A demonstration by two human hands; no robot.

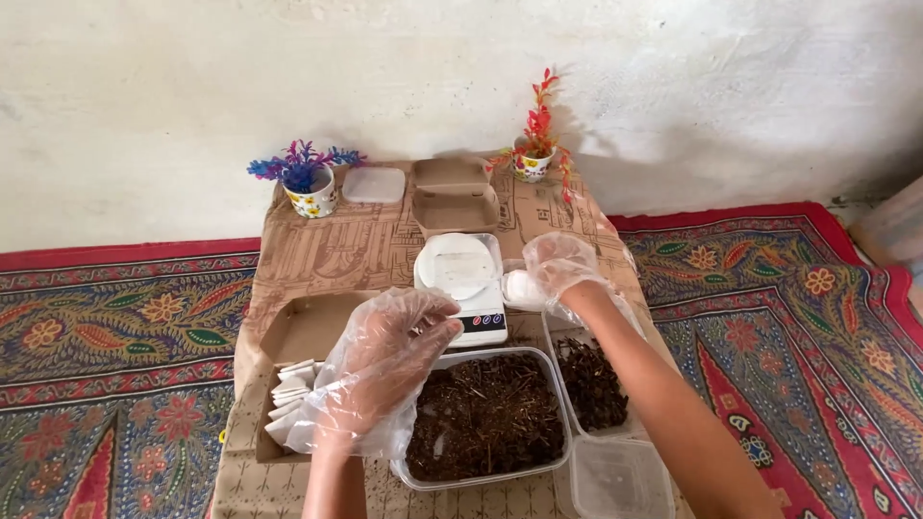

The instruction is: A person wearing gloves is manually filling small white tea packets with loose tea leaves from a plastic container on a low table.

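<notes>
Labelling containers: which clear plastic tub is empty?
The small tub at the bottom right, nearest the camera. The large tub and the tub under the right forearm hold dark dried material.

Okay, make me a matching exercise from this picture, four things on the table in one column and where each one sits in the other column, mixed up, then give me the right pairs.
Things:
1. Blue plant in a cup
2. Red plant in a cup
3. White kitchen scale
4. Open cardboard box of white sachets

Places:
A. Middle of the table, beyond the big plastic tub of dark dried material
B. Far left corner
C. Near left side, beside the gloved left hand
D. Far right corner

Pairs: 1-B, 2-D, 3-A, 4-C
</notes>
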